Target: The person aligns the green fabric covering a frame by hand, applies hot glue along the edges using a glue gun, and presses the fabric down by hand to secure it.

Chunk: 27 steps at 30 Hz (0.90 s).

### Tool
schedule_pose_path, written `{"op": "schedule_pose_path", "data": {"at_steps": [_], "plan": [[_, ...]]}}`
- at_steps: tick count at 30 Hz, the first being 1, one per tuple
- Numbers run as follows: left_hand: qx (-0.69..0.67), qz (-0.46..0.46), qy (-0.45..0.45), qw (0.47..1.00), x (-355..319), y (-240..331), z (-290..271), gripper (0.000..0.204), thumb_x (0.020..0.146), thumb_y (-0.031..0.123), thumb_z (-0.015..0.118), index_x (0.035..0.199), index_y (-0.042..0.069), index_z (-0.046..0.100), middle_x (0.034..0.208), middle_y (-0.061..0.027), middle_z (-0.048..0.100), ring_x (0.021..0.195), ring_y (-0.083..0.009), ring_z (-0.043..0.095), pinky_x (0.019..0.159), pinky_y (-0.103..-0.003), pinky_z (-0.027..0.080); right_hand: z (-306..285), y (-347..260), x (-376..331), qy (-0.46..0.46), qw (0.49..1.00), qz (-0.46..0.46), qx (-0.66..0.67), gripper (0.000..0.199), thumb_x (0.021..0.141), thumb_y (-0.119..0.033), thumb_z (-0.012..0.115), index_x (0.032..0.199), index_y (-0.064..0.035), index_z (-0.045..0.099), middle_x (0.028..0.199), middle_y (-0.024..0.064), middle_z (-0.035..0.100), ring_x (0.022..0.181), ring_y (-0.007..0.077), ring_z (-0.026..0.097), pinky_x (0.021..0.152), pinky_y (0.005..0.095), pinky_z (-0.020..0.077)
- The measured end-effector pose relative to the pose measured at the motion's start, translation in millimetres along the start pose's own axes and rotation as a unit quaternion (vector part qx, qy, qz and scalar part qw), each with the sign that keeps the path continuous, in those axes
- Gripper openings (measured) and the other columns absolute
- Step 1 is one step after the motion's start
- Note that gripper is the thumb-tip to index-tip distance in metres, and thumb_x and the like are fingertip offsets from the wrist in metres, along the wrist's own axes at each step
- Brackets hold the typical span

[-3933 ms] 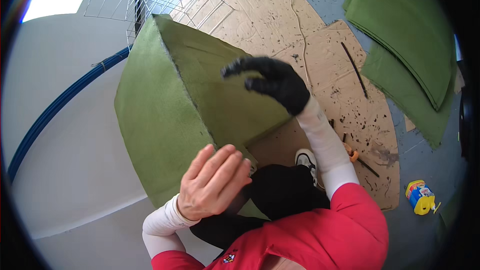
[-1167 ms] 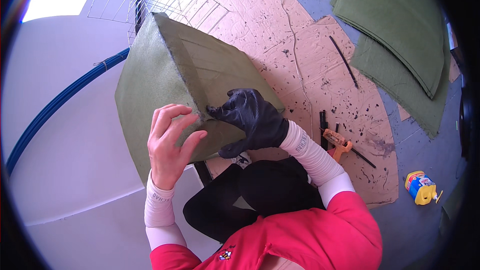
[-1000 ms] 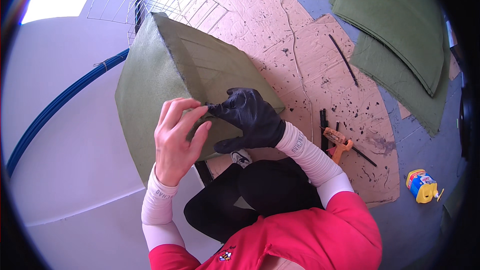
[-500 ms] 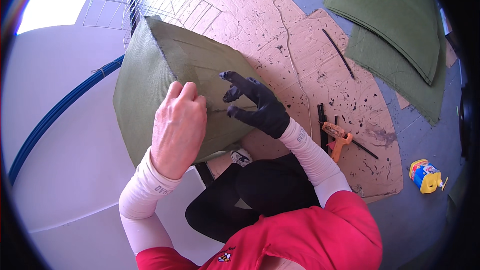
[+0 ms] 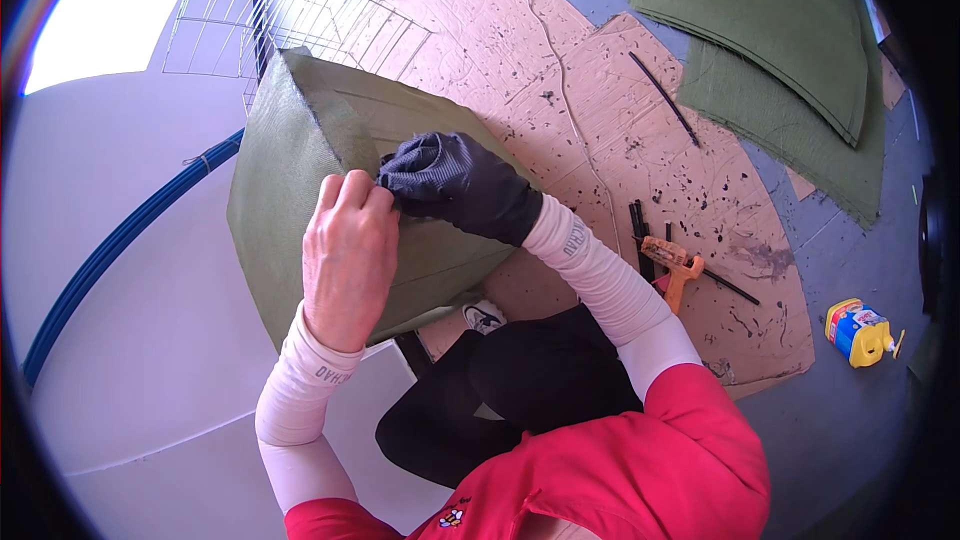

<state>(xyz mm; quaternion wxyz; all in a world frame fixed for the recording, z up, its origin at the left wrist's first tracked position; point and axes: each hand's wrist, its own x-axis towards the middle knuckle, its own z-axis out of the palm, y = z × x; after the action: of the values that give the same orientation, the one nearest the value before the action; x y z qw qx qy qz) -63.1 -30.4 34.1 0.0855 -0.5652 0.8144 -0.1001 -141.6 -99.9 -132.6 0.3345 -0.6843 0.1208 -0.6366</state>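
A large boxy shape covered in green mesh fabric [image 5: 270, 190] stands in front of me, a dark seam running down its edge. At that edge my bare left hand [image 5: 350, 250] is closed, its fingertips pinching the fabric and partly hidden behind the knuckles. Close against it, my right hand [image 5: 455, 185], in a black glove, is also closed on the fabric at the same edge. The two hands' fingertips meet, and the exact spot they pinch is covered.
An orange glue gun [image 5: 672, 265] lies on the cardboard [image 5: 590, 90] beside black glue sticks [image 5: 640, 230]. Farther off are stacked green mesh sheets [image 5: 760, 30], a yellow bottle [image 5: 860, 333], a wire rack [image 5: 300, 0], a white cable [image 5: 562, 70] and blue rods [image 5: 120, 230].
My right hand has moved left and closed its spread fingers at the fabric's edge, beside the left. My left hand stays closed there. The view has shifted slightly.
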Motion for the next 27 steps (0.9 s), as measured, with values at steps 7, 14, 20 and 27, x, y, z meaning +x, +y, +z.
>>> {"op": "schedule_pose_path", "data": {"at_steps": [7,14,20,27], "plan": [[-0.099,-0.027,0.014,0.995,-0.7,-7.1,-6.4,0.021,0.069,-0.004,0.072,0.088,-0.002,0.063,0.089,-0.0124,0.057,0.087,-0.0305,0.059,0.076,-0.040,0.048,6.7,-0.7,-2.4,0.071,0.990,-0.059,-0.107,0.013,0.079,-0.009,0.068,0.092,-0.0102,0.067,0.093,0.0040,0.067,0.091,0.0242,0.064,0.078,0.0376,0.0501],[0.006,-0.041,0.020,0.999,-0.1,6.3,6.7,0.020,0.070,-0.003,0.068,0.089,-0.004,0.062,0.093,-0.0125,0.055,0.092,-0.0308,0.056,0.078,-0.040,0.048,11.0,-1.3,-9.2,0.094,0.987,-0.025,-0.126,0.013,0.079,-0.017,0.071,0.092,-0.0133,0.067,0.099,0.0013,0.066,0.095,0.0219,0.060,0.079,0.0357,0.0457],[0.034,-0.072,0.061,0.995,5.0,15.4,11.6,0.021,0.070,-0.005,0.067,0.089,-0.002,0.060,0.091,-0.0123,0.054,0.092,-0.0307,0.054,0.081,-0.041,0.046,-22.7,-1.8,-27.7,0.089,0.982,0.142,0.082,0.048,0.077,-0.011,0.077,0.121,-0.0084,0.059,0.112,0.0084,0.065,0.106,0.0224,0.059,0.096,0.0381,0.0442],[0.116,-0.042,0.026,0.992,7.3,10.3,21.5,0.004,0.071,-0.003,0.063,0.073,-0.002,0.060,0.086,-0.0125,0.051,0.088,-0.0285,0.052,0.078,-0.039,0.044,-21.5,-10.2,-31.4,0.102,0.959,0.232,0.124,0.066,0.081,-0.014,0.076,0.139,-0.0030,0.045,0.103,0.0079,0.068,0.097,0.0194,0.063,0.091,0.0314,0.0466]]}}
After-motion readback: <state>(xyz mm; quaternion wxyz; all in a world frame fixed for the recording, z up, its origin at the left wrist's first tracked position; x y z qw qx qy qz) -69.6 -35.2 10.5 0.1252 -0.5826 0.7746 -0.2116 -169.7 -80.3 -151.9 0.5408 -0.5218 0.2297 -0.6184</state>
